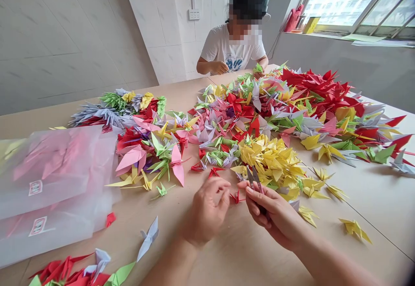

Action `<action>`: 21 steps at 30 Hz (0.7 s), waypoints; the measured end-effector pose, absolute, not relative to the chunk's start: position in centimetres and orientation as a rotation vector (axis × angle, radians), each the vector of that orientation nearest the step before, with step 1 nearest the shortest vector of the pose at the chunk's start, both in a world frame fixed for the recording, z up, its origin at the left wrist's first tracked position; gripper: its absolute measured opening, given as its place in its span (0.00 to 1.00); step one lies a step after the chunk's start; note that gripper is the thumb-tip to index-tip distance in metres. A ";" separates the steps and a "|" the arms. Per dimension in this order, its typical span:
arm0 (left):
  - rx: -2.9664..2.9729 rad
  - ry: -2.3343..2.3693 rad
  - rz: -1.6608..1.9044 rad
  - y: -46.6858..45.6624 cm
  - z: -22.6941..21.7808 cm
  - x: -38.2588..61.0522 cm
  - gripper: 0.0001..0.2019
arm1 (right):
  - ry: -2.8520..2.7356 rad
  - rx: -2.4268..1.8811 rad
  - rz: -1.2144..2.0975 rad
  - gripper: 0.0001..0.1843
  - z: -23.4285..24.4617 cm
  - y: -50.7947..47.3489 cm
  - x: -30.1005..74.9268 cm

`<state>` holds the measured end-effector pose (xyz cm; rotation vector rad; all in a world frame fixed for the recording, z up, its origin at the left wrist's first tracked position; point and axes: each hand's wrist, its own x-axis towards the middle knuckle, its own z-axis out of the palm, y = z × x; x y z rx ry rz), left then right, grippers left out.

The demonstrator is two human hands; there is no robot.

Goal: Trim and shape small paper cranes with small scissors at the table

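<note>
My right hand [269, 210] is closed around a small pair of scissors [254, 178], with the dark blades pointing up and away from me. Just left of it, my left hand [209, 208] is curled, its thumb close to the bent fingers; whatever they pinch is too small to make out. Between the two hands is a tiny red paper crane [237, 197]; I cannot tell whether it touches the fingers. Another small red crane [215, 172] lies just beyond my left hand. A heap of yellow paper cranes [272, 156] rises right behind the scissors.
Mixed folded cranes [223, 122] cover the table's middle, with a red pile [317, 89] at far right. Translucent plastic bags [65, 178] with pink paper lie left. More cranes [68, 271] sit at the near left. Across the table [181, 251], a person [227, 46] handles a green crane.
</note>
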<state>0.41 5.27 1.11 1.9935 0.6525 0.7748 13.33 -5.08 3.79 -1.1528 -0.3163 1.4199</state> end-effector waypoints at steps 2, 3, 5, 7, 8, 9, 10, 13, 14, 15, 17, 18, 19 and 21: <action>2.093 0.873 0.985 6.1 0.6 0.3 0.09 | -0.318 -1.157 1.415 0.14 3.9 -5.1 13.4; 2.136 0.975 1.039 6.4 0.3 0.3 0.11 | -0.322 -1.158 1.414 0.13 4.0 -5.1 13.4; 2.231 1.114 1.026 7.0 -0.3 0.3 0.16 | -0.336 -1.158 1.420 0.13 4.1 -5.2 13.4; 2.317 1.171 0.950 7.3 -0.8 0.4 0.20 | -0.348 -1.157 1.427 0.12 4.2 -5.3 13.4; 2.348 1.175 0.921 7.3 -1.0 0.4 0.20 | -0.351 -1.160 1.427 0.12 4.2 -5.3 13.4; 2.366 1.170 0.905 7.3 -1.1 0.3 0.20 | -0.356 -1.163 1.426 0.12 4.2 -5.3 13.4; 2.371 1.162 0.897 7.3 -1.1 0.3 0.18 | -0.361 -1.165 1.427 0.12 4.2 -5.3 13.4; 2.345 1.094 0.842 7.1 -0.6 0.3 0.11 | -0.379 -1.172 1.430 0.11 4.2 -5.3 13.3; 2.334 1.060 0.806 7.0 -0.4 0.3 0.08 | -0.387 -1.169 1.435 0.11 4.1 -5.3 13.3; 2.322 1.023 0.774 7.0 -0.2 0.3 0.06 | -0.394 -1.165 1.444 0.11 4.0 -5.3 13.3; 2.278 0.945 0.729 6.8 0.2 0.3 0.05 | -0.402 -1.156 1.466 0.11 3.9 -5.3 13.2; 2.233 0.913 0.723 6.7 0.3 0.3 0.05 | -0.405 -1.153 1.475 0.11 3.9 -5.3 13.2; 2.162 0.887 0.721 6.6 0.4 0.4 0.05 | -0.409 -1.153 1.480 0.11 3.9 -5.3 13.2; 1.942 0.840 0.698 6.4 0.5 0.4 0.05 | -0.418 -1.162 1.469 0.11 3.8 -5.3 13.2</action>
